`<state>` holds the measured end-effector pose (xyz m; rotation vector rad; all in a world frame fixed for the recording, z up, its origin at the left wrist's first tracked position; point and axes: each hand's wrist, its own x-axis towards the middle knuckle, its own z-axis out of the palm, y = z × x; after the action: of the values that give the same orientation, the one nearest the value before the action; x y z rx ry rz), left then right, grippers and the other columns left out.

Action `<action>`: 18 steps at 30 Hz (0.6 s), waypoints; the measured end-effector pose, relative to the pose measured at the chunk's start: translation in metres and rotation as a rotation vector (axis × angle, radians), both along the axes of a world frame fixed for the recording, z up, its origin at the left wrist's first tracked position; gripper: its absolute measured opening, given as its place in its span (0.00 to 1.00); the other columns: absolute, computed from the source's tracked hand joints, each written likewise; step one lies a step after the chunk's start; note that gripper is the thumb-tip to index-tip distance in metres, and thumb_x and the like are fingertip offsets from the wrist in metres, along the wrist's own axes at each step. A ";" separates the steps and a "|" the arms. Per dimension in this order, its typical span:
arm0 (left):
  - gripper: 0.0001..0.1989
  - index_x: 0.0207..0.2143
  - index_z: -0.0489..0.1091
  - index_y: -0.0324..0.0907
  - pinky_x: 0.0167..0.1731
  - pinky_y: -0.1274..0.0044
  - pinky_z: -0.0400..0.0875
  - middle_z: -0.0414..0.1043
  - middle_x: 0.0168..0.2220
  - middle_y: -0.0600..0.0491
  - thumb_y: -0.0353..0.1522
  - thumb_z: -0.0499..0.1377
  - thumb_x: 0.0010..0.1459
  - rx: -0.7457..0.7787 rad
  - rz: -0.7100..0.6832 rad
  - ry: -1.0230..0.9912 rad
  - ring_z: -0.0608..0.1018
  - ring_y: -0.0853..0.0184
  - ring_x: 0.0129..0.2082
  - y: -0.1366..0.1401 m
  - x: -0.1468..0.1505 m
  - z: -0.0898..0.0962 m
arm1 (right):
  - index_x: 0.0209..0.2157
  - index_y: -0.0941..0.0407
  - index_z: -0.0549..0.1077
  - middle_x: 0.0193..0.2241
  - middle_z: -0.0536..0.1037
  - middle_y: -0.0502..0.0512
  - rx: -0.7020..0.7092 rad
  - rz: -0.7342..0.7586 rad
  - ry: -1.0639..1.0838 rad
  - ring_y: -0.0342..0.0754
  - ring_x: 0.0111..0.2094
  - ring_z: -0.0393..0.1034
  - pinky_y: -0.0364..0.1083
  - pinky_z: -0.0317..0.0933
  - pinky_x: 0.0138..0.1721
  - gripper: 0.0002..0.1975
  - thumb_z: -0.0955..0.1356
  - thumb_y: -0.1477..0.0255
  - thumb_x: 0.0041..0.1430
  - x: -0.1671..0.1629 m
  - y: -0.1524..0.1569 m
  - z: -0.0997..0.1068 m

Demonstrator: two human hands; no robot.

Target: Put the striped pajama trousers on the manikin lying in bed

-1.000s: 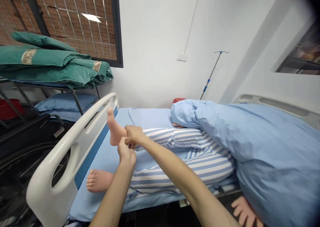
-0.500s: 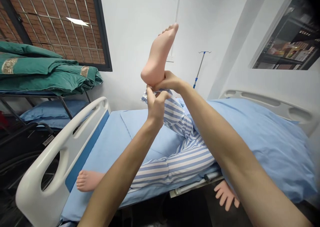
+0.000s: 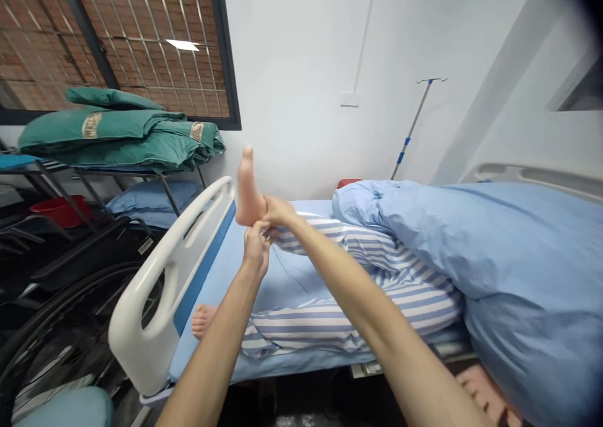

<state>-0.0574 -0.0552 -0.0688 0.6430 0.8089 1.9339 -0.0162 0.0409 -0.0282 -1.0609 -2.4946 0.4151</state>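
Observation:
A nursing manikin in blue-and-white striped trousers [image 3: 325,326] lies on a bed with a blue sheet [image 3: 292,279]. Its far leg is raised off the mattress, and the bare foot [image 3: 247,191] points toes up. My left hand [image 3: 255,249] is closed around the ankle from below, just under the heel. From the far side my right hand [image 3: 279,211] grips the same ankle by the trouser cuff; its fingertips are partly hidden. The near foot [image 3: 203,320] rests on the sheet, partly behind my left forearm. A light blue quilt [image 3: 509,245] covers the manikin's upper part.
A white footboard [image 3: 136,314] closes off the bed's left end. Left of it stand a wheelchair [image 3: 94,251] and a rack with green folded bedding [image 3: 127,135]. An IV pole [image 3: 414,122] rises behind the bed. A manikin hand [image 3: 487,392] hangs low at the right.
Both my hands have lowered the manikin's raised leg and drawn it left toward the footboard, so the knee is straighter. The view has turned left.

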 end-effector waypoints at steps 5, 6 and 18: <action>0.04 0.23 0.60 0.40 0.29 0.74 0.66 0.66 0.24 0.56 0.30 0.53 0.40 -0.272 -0.029 -0.256 0.72 0.70 0.25 -0.014 -0.060 -0.112 | 0.37 0.58 0.61 0.35 0.70 0.58 0.118 -0.045 -0.277 0.53 0.38 0.64 0.52 0.52 0.39 0.28 0.69 0.59 0.33 -0.061 -0.025 -0.115; 0.04 0.23 0.60 0.40 0.28 0.74 0.67 0.67 0.24 0.56 0.30 0.53 0.40 -0.352 0.002 -0.307 0.72 0.69 0.25 -0.019 -0.067 -0.133 | 0.38 0.58 0.61 0.36 0.69 0.59 0.145 -0.063 -0.289 0.53 0.39 0.63 0.52 0.51 0.40 0.25 0.68 0.62 0.37 -0.068 -0.029 -0.137; 0.10 0.27 0.65 0.38 0.31 0.75 0.67 0.72 0.26 0.46 0.31 0.58 0.37 -0.635 0.190 -0.319 0.74 0.64 0.28 -0.145 -0.073 -0.248 | 0.39 0.58 0.63 0.41 0.65 0.64 0.139 -0.081 -0.349 0.56 0.45 0.56 0.55 0.43 0.46 0.17 0.63 0.77 0.43 -0.080 -0.069 -0.256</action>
<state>-0.1309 -0.2001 -0.3169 -0.1254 1.2236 1.7362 -0.0959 -0.0279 -0.2839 -1.2622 -2.7180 0.0312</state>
